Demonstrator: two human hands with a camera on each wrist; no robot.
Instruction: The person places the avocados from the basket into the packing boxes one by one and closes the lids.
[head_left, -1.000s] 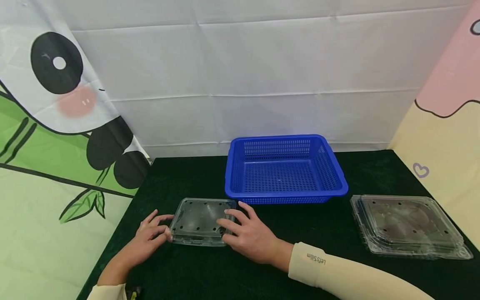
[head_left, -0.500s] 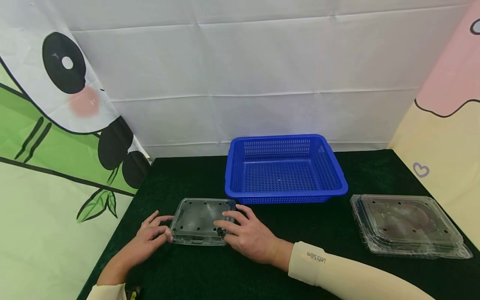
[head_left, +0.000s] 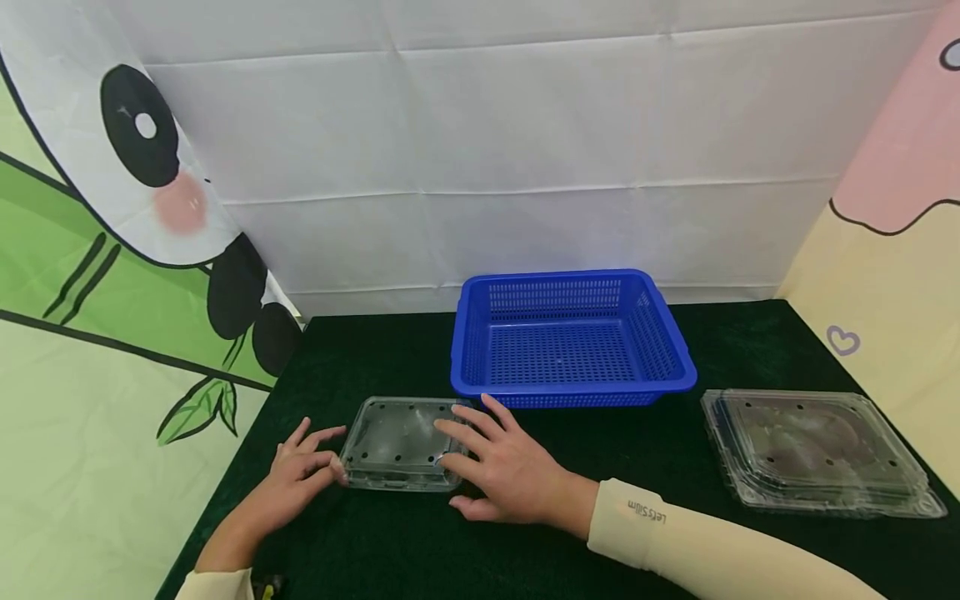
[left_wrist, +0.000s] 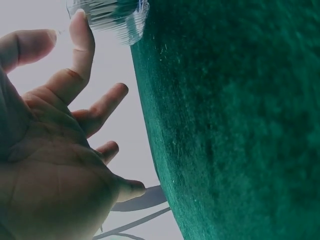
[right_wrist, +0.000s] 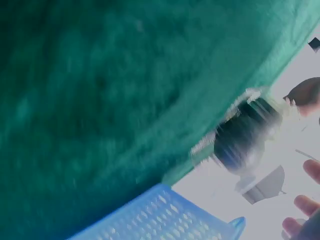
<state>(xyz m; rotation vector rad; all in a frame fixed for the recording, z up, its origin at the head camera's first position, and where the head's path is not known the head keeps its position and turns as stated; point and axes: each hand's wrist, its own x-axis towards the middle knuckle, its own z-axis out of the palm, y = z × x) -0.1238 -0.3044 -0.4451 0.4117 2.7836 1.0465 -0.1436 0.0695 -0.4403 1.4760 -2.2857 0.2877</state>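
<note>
A clear plastic clamshell box (head_left: pixel 397 437) with small holes in its lid lies closed on the dark green cloth. My left hand (head_left: pixel 300 471) is at its front left corner, with the index fingertip against the box edge. In the left wrist view, the thumb stands apart from that finger and the other fingers are spread. Over the box's right end, my right hand (head_left: pixel 513 467) has its fingers spread, the thumb off to the front side. The right wrist view shows the box (right_wrist: pixel 245 132) blurred, with some right fingers (right_wrist: pixel 307 205) at the edge.
Behind the box stands a blue perforated plastic basket (head_left: pixel 558 354). Another, larger clear clamshell (head_left: pixel 821 450) lies at the right side of the cloth-covered table (head_left: pixel 600 442). Printed and white cloths hang around. A small dark object (head_left: pixel 267 586) shows by the left sleeve.
My right thumb has come off the box's front right corner and the right hand has opened and shifted slightly right. The left hand and box stay nearly still. The printed cloth at left has shifted rightward.
</note>
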